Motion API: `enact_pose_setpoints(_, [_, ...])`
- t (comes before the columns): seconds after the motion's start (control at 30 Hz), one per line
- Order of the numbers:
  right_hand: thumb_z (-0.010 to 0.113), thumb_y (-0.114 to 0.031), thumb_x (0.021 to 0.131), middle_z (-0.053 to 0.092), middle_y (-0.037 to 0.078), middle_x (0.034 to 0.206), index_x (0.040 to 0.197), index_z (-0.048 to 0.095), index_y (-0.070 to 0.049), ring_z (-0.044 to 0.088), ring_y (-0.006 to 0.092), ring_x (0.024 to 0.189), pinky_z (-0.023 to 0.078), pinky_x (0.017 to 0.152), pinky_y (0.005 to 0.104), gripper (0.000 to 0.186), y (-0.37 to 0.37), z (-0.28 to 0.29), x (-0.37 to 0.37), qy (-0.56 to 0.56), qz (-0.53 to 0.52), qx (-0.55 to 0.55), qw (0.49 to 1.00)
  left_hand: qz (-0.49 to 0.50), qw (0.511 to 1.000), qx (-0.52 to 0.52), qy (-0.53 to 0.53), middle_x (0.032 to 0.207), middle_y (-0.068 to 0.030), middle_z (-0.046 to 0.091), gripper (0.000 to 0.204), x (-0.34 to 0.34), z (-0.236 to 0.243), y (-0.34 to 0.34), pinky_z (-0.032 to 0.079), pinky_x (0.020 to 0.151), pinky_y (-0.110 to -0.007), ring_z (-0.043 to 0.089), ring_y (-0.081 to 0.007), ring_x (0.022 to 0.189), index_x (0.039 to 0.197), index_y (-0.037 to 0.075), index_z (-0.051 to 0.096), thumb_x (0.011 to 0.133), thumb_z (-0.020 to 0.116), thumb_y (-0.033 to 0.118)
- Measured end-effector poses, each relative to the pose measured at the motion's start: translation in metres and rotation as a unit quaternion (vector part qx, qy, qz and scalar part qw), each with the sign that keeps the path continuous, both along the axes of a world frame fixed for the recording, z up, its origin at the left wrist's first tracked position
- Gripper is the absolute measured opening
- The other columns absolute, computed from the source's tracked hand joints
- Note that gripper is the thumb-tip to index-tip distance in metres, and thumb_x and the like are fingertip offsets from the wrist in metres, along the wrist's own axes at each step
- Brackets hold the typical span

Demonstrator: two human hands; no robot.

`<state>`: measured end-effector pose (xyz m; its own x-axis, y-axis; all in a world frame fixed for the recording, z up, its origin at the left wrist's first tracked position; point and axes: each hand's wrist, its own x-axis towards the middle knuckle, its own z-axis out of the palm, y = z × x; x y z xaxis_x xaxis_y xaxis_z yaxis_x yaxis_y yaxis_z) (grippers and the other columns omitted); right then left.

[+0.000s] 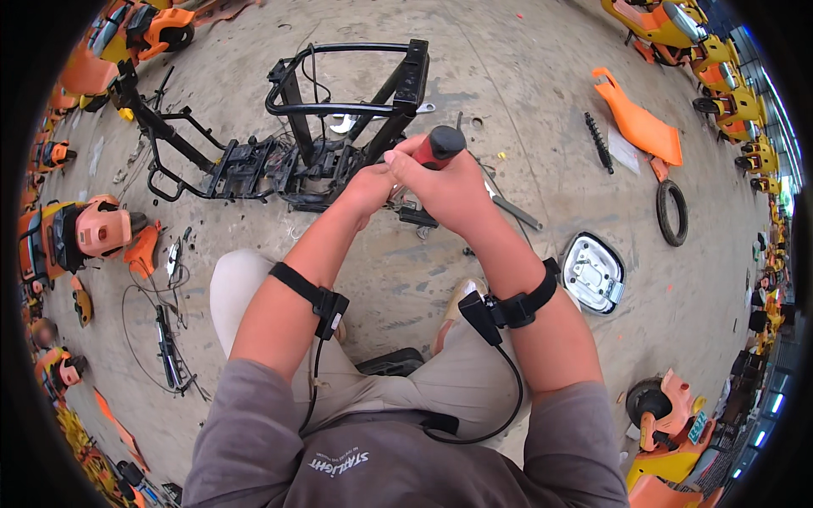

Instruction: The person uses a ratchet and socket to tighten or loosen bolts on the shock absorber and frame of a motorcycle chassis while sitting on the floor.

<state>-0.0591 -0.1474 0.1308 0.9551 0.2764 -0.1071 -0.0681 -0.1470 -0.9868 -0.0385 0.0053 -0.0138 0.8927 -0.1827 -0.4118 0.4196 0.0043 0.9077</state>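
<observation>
Red-handled screwdriver (pixel 438 146) sat clenched in the right hand (pixel 449 190); the left hand (pixel 370 186) was closed near its shaft, over the black frame (pixel 330 152) mid-floor. A slipping tip could probably jab those fingers.

Screwdriver (pixel 438 146) tip behind right hand (pixel 449 190)

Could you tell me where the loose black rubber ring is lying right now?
The black rubber ring lies on the concrete floor at the person's right, just below the orange panel.
</observation>
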Motion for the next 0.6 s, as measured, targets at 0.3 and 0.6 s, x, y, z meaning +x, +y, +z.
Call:
enact_pose_setpoints(0.3, [0.072,-0.032,0.090,0.065,-0.003,0.086,0.098,0.071,-0.004,0.056,0.0061,0.082,0.045,0.072,0.0254,0.029,-0.063,-0.025,-0.008,0.032,-0.014,-0.044,0.998,-0.011,0.994,0.080,0.072,0.089,-0.0018,0.066,0.031,-0.004,0.021,0.000,0.040,0.085,-0.031,0.055,-0.0112,0.082,0.098,0.007,0.065,0.101,0.056,0.036])
enact_pose_setpoints(0.6, [0.072,-0.037,0.090,0.065,-0.002,0.084,0.098,0.071,-0.005,0.056,0.0072,0.077,0.046,0.070,0.0255,0.033,-0.073,-0.026,-0.009,0.054,-0.024,-0.075,0.995,0.007,0.993,0.079,0.082,0.088,-0.0019,0.065,0.029,-0.010,0.025,-0.002,0.041,0.085,-0.031,0.055,-0.0121,0.084,0.100,0.007,0.065,0.100,0.056,0.035])
